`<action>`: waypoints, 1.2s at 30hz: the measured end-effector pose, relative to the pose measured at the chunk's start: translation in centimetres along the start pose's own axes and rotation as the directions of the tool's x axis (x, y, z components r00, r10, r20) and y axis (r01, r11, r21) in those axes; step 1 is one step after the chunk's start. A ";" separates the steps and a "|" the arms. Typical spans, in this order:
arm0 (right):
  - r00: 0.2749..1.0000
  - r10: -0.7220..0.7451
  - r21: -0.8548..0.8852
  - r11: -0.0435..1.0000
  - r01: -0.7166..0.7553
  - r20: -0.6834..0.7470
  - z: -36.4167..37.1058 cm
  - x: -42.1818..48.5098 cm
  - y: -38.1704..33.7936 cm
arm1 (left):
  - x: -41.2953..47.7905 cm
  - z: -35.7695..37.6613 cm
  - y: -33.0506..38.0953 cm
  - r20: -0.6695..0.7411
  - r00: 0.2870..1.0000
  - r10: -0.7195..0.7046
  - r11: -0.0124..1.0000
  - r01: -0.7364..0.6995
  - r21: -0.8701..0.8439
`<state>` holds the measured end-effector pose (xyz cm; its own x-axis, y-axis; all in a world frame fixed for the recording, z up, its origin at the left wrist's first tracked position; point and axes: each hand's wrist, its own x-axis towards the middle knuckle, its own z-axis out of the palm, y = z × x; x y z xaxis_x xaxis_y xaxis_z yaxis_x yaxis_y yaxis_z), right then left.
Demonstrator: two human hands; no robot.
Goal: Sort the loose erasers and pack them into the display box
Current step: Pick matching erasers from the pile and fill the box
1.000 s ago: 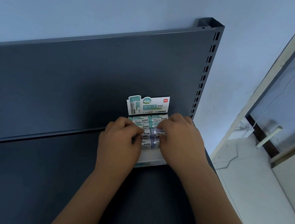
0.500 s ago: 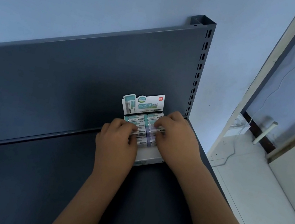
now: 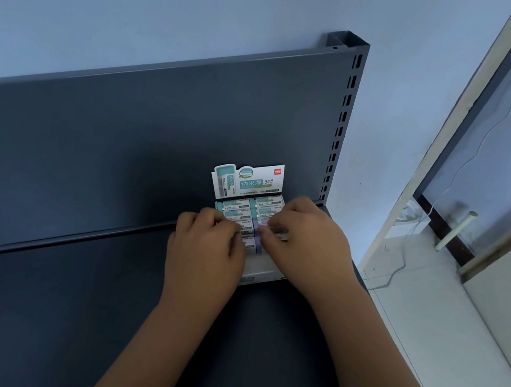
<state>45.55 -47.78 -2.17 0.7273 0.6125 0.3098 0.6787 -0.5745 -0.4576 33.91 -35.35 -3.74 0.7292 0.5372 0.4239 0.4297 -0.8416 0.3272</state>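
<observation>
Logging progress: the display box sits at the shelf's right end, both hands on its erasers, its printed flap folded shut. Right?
No. The head view shows the printed flap standing upright behind the erasers, not folded shut. The display box is at the shelf's right end, with the left hand and right hand on its erasers.

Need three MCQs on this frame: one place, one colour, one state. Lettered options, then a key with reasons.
1. On the shelf, the display box sits at: A) the left end B) the right end, by the slotted upright C) the front middle.
2. The shelf is: A) dark grey B) red C) white.
3. The box's header flap is: A) folded shut B) standing upright C) torn off.
Key: 1 B, the box lies just below the upright's slots; 2 A, its metal is dark grey throughout; 3 B, the printed flap rises behind the erasers.
</observation>
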 end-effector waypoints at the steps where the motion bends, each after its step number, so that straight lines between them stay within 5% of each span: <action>1: 1.000 -0.005 -0.009 1.000 0.005 -0.002 -0.1 -0.2 0.0 | -0.1 -0.3 0.0 0.014 1.000 0.004 1.000 -0.004 -0.002; 9: 0.997 -0.055 0.059 0.997 0.058 -0.056 -1.4 -1.9 -3.1 | -0.4 -4.0 -1.0 0.225 0.969 0.102 0.995 -0.093 -0.048; 36: 0.993 -0.008 0.293 0.956 -0.028 0.121 3.0 -12.0 -16.1 | -9.9 -12.5 -11.4 0.309 0.947 -0.089 0.996 0.085 0.026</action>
<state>25.62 -44.30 -1.01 0.7043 0.6780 0.2102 0.5983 -0.4075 -0.6899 15.11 -30.36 -1.17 0.8169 0.5659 0.1110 0.5039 -0.7941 0.3400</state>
